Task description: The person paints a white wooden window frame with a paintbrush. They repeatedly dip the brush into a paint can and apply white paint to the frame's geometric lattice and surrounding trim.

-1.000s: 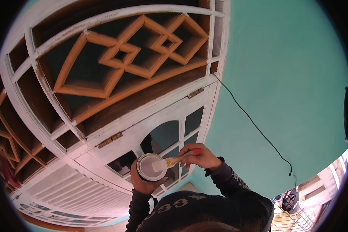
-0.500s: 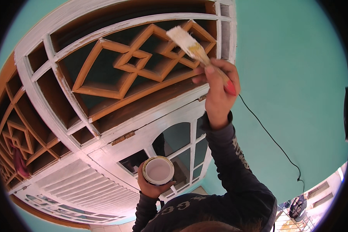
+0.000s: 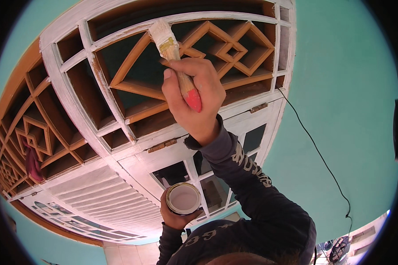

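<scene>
My right hand [image 3: 205, 97] is closed around a wooden brush [image 3: 163, 37] with a red handle tip. Its white-coated bristles are at the white top rail [image 3: 199, 17] of the transom, just above the brown diamond lattice [image 3: 261, 59]; whether they press on it I cannot tell. Low in the view, my left hand [image 3: 172, 216] grips an open round can [image 3: 183, 198] of white paint, held in front of the white, glazed door.
Another brown lattice [image 3: 48, 115] with a maroon cloth [image 3: 33, 165] hung on it is at left, above louvred white shutters [image 3: 97, 194]. A black cable [image 3: 314, 143] runs down the turquoise wall [image 3: 340, 88] at right toward a dark object [image 3: 340, 247] near the lower right.
My right hand has lifted the brush from the can up and leftward to the top of the transom. My left hand and the can sit slightly lower and further right.
</scene>
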`<state>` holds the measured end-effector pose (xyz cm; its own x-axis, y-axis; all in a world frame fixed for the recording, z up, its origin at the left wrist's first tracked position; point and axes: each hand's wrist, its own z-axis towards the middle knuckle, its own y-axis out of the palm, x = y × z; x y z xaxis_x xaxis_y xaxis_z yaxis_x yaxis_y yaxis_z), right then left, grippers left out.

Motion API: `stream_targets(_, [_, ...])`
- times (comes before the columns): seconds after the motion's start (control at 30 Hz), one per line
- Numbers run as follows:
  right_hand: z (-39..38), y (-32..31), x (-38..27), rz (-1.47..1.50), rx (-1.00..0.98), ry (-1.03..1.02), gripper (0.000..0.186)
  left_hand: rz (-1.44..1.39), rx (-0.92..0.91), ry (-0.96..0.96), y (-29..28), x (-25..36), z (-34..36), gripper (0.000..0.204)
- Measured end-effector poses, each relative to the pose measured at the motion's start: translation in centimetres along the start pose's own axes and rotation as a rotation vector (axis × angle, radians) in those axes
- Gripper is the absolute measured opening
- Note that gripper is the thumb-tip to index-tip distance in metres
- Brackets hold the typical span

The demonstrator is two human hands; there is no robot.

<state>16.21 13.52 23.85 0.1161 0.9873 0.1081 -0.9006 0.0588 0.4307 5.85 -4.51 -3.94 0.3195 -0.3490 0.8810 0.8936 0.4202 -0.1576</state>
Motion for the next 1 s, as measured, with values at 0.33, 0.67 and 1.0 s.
stream_targets(0.33, [-0.8,1.7,-0.4,0.036,-0.005,0.034,0.019,0.051,0.045,0.017,-1.9,0.7,0.1,0.11])
stream_targets(0.67, [-0.4,3.1,-0.9,0.02,-0.001,0.098,0.016,0.028,0.014,0.009,-2.1,0.2,-0.6,0.111])
stream_targets(1.0, [0.0,4.8,-2.1,-0.089,-0.024,-0.028,0.016,0.073,0.022,0.03,-2.5,0.9,-0.6,0.115])
